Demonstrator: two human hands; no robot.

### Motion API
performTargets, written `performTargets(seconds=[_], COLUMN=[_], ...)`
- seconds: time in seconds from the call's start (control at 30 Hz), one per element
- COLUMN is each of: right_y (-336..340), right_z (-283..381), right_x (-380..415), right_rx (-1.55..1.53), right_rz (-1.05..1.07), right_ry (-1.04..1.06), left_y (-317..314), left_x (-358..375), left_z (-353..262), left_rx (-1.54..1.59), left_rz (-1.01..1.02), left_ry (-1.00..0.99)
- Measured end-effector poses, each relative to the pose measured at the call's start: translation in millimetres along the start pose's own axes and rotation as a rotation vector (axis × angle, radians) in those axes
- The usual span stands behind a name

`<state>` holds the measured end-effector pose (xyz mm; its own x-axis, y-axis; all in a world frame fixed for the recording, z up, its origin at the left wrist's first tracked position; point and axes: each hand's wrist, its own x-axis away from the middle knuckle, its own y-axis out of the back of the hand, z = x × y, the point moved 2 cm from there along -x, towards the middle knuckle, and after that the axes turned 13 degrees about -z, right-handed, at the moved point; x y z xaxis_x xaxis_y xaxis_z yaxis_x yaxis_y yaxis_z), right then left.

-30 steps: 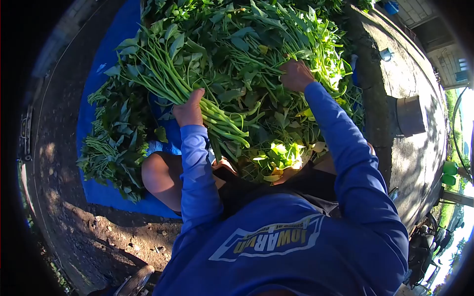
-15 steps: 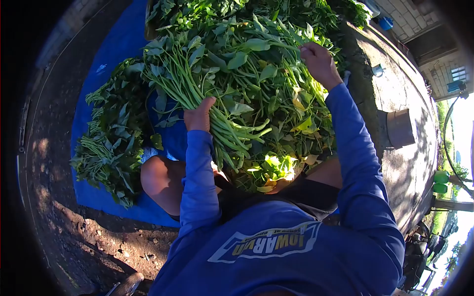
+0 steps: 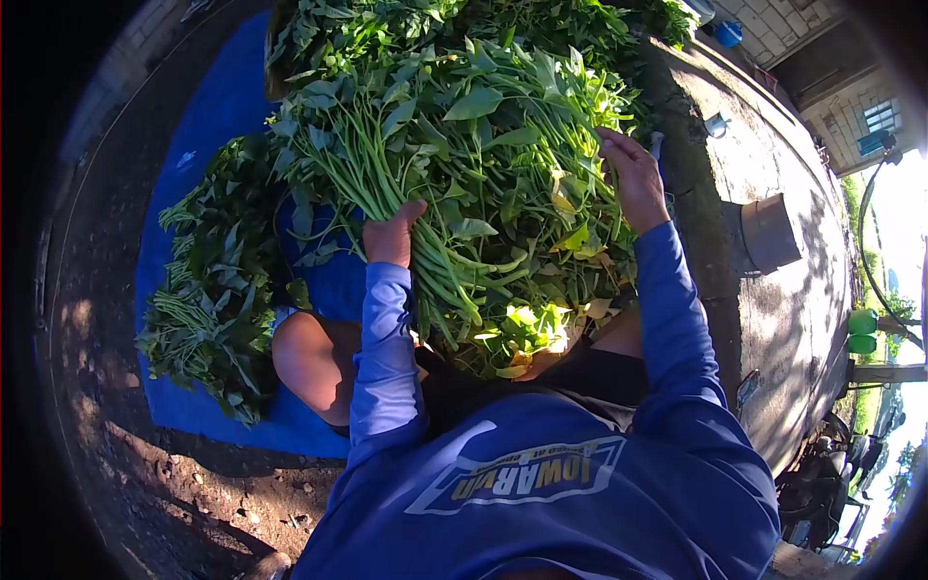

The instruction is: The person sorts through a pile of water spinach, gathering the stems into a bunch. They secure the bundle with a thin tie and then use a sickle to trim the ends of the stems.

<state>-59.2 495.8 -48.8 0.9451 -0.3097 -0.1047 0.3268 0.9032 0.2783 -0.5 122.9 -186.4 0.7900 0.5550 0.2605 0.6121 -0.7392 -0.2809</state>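
Observation:
My left hand (image 3: 391, 235) is wrapped round a thick bundle of long green stems (image 3: 362, 174), whose leafy tops point up and away from me. The cut ends of the bundle hang over my lap. At the right edge of a large heap of leafy greens (image 3: 503, 145), my right hand (image 3: 633, 174) has its fingers bent at some stems. Whether it grips one of them is hard to make out. Yellowed leaves (image 3: 527, 333) lie between my legs.
Bundled greens (image 3: 217, 280) lie on a blue tarp (image 3: 179, 401) at the left. A concrete ledge (image 3: 788, 338) runs along the right, with a brownish container (image 3: 770, 234) on it. Green containers (image 3: 861, 331) are at the far right.
My right hand has come down slightly and its fingers have loosened from the stem it was pinching. My left hand still holds the bundle, and the view has shifted a little.

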Motion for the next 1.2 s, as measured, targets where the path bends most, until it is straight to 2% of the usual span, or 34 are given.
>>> performTargets(seconds=[0.1,0.17,0.3,0.43,0.53,0.57,0.67,0.73,0.77,0.83,0.93,0.97,1.07,1.2], right_y=[4,5,0,-8,-10,-8,-8,-8,-8,-13,-24,-30,-47,-80], right_z=[-27,-39,-52,-58,-49,-43,-28,-16,-9,6,30,34,39,19], right_x=[10,15,43,59,69,74,83,88,91,94,97,97,97,115], right_rx=[-0.242,-0.414,-0.199,-0.029,-0.166,-0.239,-0.182,-0.064,0.025,0.174,0.304,0.349,0.381,0.401], right_rz=[0.263,0.446,0.459,0.592,0.628,0.534,0.355,0.276,0.231,0.108,-0.011,-0.056,-0.057,0.25], right_ry=[-0.386,-0.572,-0.61,-0.684,-0.677,-0.595,-0.389,-0.157,-0.05,0.188,0.376,0.362,0.471,0.441], left_y=[-5,-8,-11,-14,-14,-13,-9,-8,-6,-12,-20,-22,-27,-38], left_x=[6,8,14,20,21,19,4,4,-3,11,26,27,31,34], left_z=[0,-1,-3,-10,-13,-10,11,8,21,5,-9,-9,-3,44], left_rx=[0.0,-0.035,-0.042,-0.067,-0.084,-0.079,-0.024,-0.07,0.061,0.006,-0.005,0.002,0.044,0.065], left_rz=[0.019,0.034,0.03,0.011,0.018,0.038,0.094,0.144,0.187,0.16,0.146,0.147,0.177,0.173], left_ry=[0.057,-0.002,-0.016,-0.004,-0.004,-0.015,-0.049,-0.023,0.126,0.059,-0.035,-0.048,-0.003,0.115])
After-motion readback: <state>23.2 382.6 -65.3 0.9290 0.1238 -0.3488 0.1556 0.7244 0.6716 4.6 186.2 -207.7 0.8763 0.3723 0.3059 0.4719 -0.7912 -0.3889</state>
